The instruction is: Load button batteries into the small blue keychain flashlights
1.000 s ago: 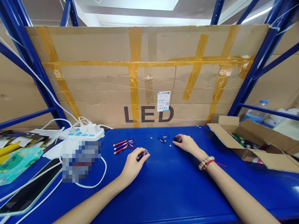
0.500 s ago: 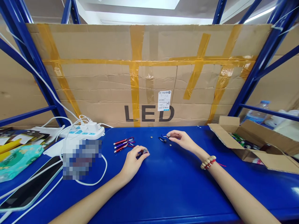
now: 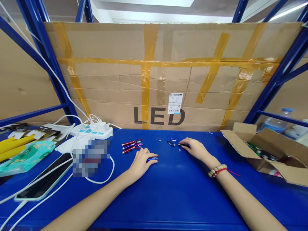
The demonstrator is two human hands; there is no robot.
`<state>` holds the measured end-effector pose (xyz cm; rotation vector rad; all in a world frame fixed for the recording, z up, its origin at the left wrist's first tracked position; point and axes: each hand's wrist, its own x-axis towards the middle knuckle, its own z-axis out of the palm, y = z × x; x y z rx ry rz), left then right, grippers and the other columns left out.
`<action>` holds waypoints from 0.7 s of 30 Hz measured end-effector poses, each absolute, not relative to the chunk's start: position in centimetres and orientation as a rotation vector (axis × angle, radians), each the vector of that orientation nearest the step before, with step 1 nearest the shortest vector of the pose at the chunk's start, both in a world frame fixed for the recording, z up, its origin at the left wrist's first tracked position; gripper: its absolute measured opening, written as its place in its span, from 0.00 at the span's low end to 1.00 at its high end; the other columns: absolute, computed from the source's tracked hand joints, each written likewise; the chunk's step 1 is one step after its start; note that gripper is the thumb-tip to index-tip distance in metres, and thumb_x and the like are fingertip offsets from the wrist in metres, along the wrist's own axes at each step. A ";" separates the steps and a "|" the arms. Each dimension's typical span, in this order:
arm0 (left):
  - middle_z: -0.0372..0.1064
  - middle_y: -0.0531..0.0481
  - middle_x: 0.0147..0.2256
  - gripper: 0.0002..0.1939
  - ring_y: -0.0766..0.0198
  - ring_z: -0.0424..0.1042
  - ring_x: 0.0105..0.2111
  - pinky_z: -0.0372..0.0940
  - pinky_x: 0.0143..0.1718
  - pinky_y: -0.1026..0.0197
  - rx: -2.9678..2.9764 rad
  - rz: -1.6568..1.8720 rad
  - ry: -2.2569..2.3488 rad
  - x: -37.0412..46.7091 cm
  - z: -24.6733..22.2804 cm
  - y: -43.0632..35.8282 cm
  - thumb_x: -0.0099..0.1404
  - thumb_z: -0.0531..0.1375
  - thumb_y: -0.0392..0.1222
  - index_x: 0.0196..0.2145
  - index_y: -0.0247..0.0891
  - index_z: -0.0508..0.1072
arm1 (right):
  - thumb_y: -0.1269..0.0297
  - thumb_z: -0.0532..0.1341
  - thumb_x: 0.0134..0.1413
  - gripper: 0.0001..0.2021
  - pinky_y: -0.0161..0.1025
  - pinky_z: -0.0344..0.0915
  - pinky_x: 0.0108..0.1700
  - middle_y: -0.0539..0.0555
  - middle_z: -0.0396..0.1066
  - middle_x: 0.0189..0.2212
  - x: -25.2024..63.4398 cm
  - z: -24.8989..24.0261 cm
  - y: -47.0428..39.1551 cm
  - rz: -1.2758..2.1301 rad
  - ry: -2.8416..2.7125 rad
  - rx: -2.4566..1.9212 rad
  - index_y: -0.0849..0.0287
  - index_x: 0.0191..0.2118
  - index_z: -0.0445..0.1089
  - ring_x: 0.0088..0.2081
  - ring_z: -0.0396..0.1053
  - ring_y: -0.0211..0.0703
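My left hand [image 3: 141, 164] is closed round a short blue metal tube [image 3: 152, 158], like a mini flashlight barrel, held low over the blue table. My right hand [image 3: 194, 148] pinches a small black tube-like piece [image 3: 184, 145], partly hidden by the fingers, at the table surface. Just left of it lie a blue carabiner piece [image 3: 173, 139] and a black carabiner piece [image 3: 171, 143]. Small coin-like discs lie nearby, one disc [image 3: 179, 149] by my right fingertips and another disc [image 3: 160, 140] farther back. Beyond my left hand, red and purple mini flashlights [image 3: 130, 147] with carabiners lie side by side.
An open cardboard box [image 3: 255, 160] with small items stands at the right. At the left are a power strip [image 3: 106, 132], white cables, a phone [image 3: 45, 179] and a teal plastic packet [image 3: 31, 157]. A taped cardboard sheet [image 3: 115, 86] walls off the back.
My right hand has let go of the blue carabiner piece, moved slightly right and taken the black piece. The tube in my left hand has turned, showing its blue side. The view has shifted.
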<state>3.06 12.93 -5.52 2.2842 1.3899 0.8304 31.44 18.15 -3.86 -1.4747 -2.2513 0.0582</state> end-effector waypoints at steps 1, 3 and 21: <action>0.67 0.49 0.34 0.11 0.57 0.64 0.39 0.57 0.42 0.55 2.304 0.828 1.403 2.9 -5.5 13.1 0.61 0.59 0.45 0.41 0.46 0.76 | 0.71 0.57 0.52 0.10 0.44 0.65 0.43 0.53 0.72 0.40 31.7 -4.0 18.3 0.045 -2.235 -1.499 0.55 0.38 0.72 0.41 0.69 0.48; 0.67 0.49 0.35 0.12 0.57 0.64 0.41 0.57 0.43 0.55 2.342 0.836 1.431 2.5 -5.5 13.4 0.62 0.58 0.46 0.43 0.45 0.76 | 0.71 0.56 0.52 0.11 0.43 0.66 0.41 0.53 0.72 0.40 32.1 -4.3 18.5 0.031 -2.193 -1.539 0.54 0.39 0.72 0.41 0.70 0.47; 0.70 0.47 0.38 0.11 0.59 0.68 0.39 0.63 0.44 0.54 2.441 1.435 1.299 -0.2 -0.2 0.9 0.65 0.54 0.46 0.37 0.42 0.74 | 0.57 0.54 0.57 0.13 0.37 0.68 0.32 0.55 0.72 0.35 30.8 4.0 11.7 -0.052 -1.660 -1.220 0.59 0.41 0.70 0.30 0.69 0.39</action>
